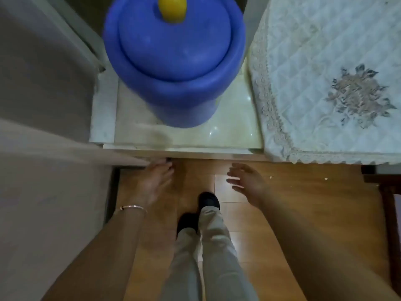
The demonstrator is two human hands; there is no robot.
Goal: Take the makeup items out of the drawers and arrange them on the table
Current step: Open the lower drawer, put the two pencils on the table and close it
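No makeup items or drawers show in the head view. My left hand, with a thin bracelet at the wrist, reaches forward with its fingertips touching the edge of a grey panel at the left. It holds nothing that I can see. My right hand hovers over the wooden floor with its fingers spread and empty. A table under a white quilted lace cloth stands at the right.
A big blue lidded barrel with a yellow object on top stands on a pale tiled step straight ahead. My legs in light trousers and dark shoes are on the wooden floor. A dark wooden frame lies at the right edge.
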